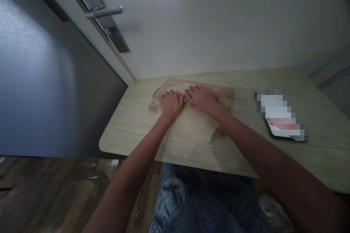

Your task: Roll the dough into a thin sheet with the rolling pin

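Note:
A pale sheet of dough lies spread over a wooden board on the light wooden table. My left hand rests on the dough's far part with its fingers curled under, pressing down. My right hand lies right beside it, fingers stretched flat on the dough and pointing left. The two hands touch each other. The dough's near edge hangs past the board toward me.
A dark phone or tablet lies on the table to the right. A door with a metal lever handle stands at the back left. A white wall runs behind the table. Dark wooden floor shows lower left.

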Tool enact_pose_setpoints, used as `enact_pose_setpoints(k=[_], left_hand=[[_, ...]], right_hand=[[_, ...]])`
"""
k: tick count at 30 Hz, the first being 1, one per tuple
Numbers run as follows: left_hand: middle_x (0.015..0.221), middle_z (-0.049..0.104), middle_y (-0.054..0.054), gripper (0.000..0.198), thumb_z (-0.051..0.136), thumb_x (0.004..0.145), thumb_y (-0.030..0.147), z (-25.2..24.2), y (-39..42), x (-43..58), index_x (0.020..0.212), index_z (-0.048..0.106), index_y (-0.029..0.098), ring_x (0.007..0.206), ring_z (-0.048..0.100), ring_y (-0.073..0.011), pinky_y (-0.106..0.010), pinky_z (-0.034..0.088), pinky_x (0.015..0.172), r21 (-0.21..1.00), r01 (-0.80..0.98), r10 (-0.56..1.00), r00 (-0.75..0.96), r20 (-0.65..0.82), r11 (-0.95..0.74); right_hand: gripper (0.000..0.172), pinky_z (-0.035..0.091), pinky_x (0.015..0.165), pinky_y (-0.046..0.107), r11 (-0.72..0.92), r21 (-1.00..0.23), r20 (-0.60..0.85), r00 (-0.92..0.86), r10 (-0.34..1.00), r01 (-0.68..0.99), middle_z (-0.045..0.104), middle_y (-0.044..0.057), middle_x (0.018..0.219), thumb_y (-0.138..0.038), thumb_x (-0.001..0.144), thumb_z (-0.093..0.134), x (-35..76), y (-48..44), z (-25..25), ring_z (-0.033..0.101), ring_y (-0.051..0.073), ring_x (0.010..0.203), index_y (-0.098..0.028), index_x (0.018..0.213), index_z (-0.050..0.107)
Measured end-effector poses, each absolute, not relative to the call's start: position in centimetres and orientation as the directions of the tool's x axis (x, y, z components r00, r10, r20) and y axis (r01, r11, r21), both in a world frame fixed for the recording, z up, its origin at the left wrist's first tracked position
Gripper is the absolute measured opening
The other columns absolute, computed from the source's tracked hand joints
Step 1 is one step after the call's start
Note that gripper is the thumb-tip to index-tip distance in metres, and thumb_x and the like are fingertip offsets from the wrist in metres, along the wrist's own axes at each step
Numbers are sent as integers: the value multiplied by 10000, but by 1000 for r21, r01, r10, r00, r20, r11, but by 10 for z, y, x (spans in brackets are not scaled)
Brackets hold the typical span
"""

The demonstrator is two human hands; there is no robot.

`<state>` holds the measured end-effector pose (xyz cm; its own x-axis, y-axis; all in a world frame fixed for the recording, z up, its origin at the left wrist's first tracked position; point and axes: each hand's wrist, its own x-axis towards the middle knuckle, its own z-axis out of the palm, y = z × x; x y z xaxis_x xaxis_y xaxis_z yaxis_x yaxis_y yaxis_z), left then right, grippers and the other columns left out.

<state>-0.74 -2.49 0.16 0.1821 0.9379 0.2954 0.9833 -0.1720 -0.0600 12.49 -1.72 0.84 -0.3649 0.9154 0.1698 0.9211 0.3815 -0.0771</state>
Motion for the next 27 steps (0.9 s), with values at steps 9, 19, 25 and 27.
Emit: enact_pose_setpoints(k=[9, 19, 25, 27], left_hand=[[947, 520, -107, 364, 203, 865, 348, 1, -44, -9, 912, 507, 153, 886, 458, -263, -374, 316, 720, -104, 978, 918, 207, 338, -183], [1107, 472, -139, 351, 219, 857, 315, 13, -33, -3, 1021, 476, 141, 1035, 407, -274, -398, 324, 780, -48, 986, 954, 169, 248, -162], [1067, 510, -126, 372, 182, 864, 309, 11, -21, -6, 986, 496, 149, 1008, 441, -255, -398, 320, 799, -27, 976, 947, 216, 238, -216], [1046, 525, -121, 379, 180, 864, 309, 8, -14, -6, 965, 507, 147, 991, 455, -251, -394, 322, 800, -21, 976, 943, 215, 253, -217]], right_hand=[[446, 260, 887, 392, 389, -31, 282, -365, 887, 921, 443, 74, 1257, -405, 872, 195, 125, -31, 0, 398, 220, 1110, -212, 1170, 466], [458, 280, 887, 382, 364, -49, 270, -338, 901, 930, 437, 70, 1267, -382, 879, 178, 124, -31, 0, 398, 222, 1122, -190, 1196, 447], [476, 306, 854, 368, 358, -73, 244, -331, 912, 931, 479, 79, 1221, -393, 878, 161, 124, -23, 3, 415, 223, 1097, -189, 1158, 489], [473, 314, 841, 358, 351, -87, 228, -324, 918, 932, 493, 81, 1204, -390, 877, 166, 124, -18, 4, 425, 218, 1081, -191, 1132, 511]])
